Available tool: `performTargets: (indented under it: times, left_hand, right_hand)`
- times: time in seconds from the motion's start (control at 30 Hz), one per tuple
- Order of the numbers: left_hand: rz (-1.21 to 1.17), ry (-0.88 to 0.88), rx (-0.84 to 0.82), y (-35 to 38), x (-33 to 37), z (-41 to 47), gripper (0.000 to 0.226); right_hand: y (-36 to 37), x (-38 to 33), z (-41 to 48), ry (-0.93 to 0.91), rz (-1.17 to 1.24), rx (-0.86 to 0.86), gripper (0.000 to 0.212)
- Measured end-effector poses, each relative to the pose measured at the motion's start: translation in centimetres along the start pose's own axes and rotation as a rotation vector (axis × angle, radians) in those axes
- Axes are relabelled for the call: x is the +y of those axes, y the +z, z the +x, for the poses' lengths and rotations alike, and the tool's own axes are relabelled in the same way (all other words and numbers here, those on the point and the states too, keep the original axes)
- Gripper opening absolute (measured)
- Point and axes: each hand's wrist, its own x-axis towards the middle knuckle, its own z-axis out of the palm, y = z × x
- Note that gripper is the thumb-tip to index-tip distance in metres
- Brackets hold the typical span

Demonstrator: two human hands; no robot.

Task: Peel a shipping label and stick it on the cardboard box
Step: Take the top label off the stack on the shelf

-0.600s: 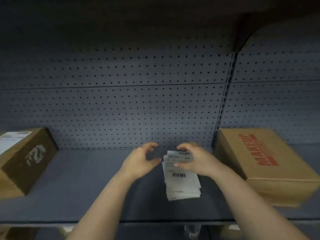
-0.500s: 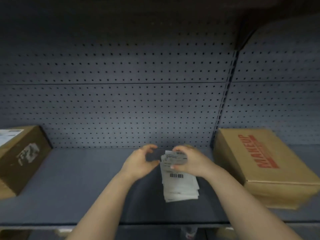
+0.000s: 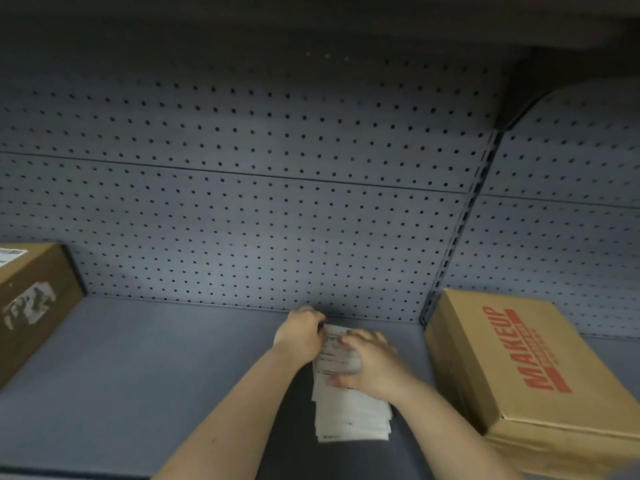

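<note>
Pinching at the far corner of the label stack (image 3: pixel 349 415) with left hand (image 3: pixel 300 332), right hand (image 3: pixel 372 367) spread flat on top. Thin, floppy paper; best lifted by a corner.

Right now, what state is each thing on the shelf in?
Label stack: lying flat on the shelf, no label peeled off yet.
Left hand: curled at the stack's far left corner.
Right hand: pressed flat on the stack.
MAKEUP box: closed, no label visible.
Left box: closed, white label on top.
</note>
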Motion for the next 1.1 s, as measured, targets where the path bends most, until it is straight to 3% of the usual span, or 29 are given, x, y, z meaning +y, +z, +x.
performTargets:
  times: [0.27,0.67,0.97,1.1]
  left_hand:
    - [-0.093,-0.041,0.053,0.7,0.0,1.0,0.012]
    - [0.016,-0.074,-0.094,0.6,0.0,1.9,0.034]
    - [0.088,-0.060,-0.132,0.4,0.2,2.1,0.028]
    - [0.009,-0.051,-0.108,0.1,0.4,1.8,0.025]
  right_hand:
    - [-0.1,0.1,-0.3,-0.033,0.002,0.028,0.089]
    - [-0.4,-0.1,-0.4,-0.049,0.071,0.013,0.086]
    - [-0.4,0.2,-0.2,-0.042,0.190,-0.001,0.085]
    - [-0.2,0.3,-0.2,-0.044,0.203,0.001,0.085]
